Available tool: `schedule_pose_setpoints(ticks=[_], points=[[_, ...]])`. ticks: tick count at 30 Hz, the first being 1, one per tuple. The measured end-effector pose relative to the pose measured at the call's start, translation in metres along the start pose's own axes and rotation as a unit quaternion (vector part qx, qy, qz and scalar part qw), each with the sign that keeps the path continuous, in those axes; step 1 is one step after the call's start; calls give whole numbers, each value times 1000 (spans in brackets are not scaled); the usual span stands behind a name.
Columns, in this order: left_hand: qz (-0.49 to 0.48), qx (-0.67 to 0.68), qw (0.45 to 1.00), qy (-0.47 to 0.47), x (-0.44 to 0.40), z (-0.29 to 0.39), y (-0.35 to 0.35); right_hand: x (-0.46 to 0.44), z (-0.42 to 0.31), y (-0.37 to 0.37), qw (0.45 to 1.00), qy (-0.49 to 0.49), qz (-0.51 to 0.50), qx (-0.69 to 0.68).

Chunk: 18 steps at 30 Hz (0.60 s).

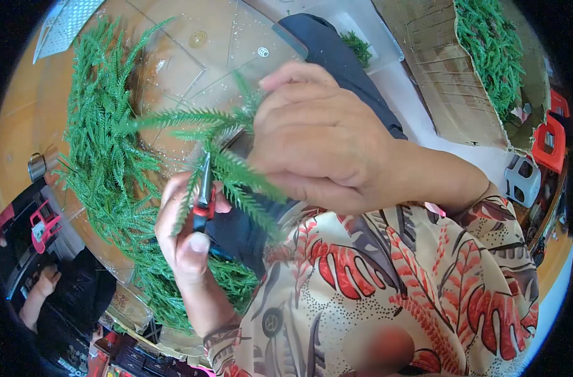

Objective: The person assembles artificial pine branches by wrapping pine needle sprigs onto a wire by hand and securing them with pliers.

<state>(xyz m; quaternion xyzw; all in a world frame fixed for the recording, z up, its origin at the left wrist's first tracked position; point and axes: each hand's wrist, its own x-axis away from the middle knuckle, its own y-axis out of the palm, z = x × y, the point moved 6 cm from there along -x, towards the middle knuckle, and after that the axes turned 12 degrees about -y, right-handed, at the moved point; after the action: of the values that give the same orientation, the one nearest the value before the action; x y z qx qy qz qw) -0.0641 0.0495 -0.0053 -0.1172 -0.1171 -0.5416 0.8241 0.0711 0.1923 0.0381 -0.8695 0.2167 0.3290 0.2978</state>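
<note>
My left hand is closed around a pair of pliers with red and black handles and slim metal jaws pointing up. The jaw tips reach into the stem area of a green artificial pine sprig, whose fronds spread left and downward. Closed over the upper part of this sprig, my right hand hides its own fingertips and part of the stems. Whether the jaws grip a stem cannot be made out. A large heap of similar green sprigs lies to the left and below my left hand.
The sprigs lie on a glass-topped table scattered with small bits. At the upper right stands a cardboard box of more greenery, beside a white plastic bin. A white basket is top left. Another person's hand shows lower left.
</note>
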Motion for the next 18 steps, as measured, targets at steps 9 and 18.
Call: schedule_pose_setpoints(ticks=[9, 18], points=[[-27, -189, 979, 64, -10, 31, 8, 4, 2, 11, 996, -55, -13, -73], [13, -341, 923, 176, -8, 41, 19, 6, 3, 11, 991, -26, -37, -129]])
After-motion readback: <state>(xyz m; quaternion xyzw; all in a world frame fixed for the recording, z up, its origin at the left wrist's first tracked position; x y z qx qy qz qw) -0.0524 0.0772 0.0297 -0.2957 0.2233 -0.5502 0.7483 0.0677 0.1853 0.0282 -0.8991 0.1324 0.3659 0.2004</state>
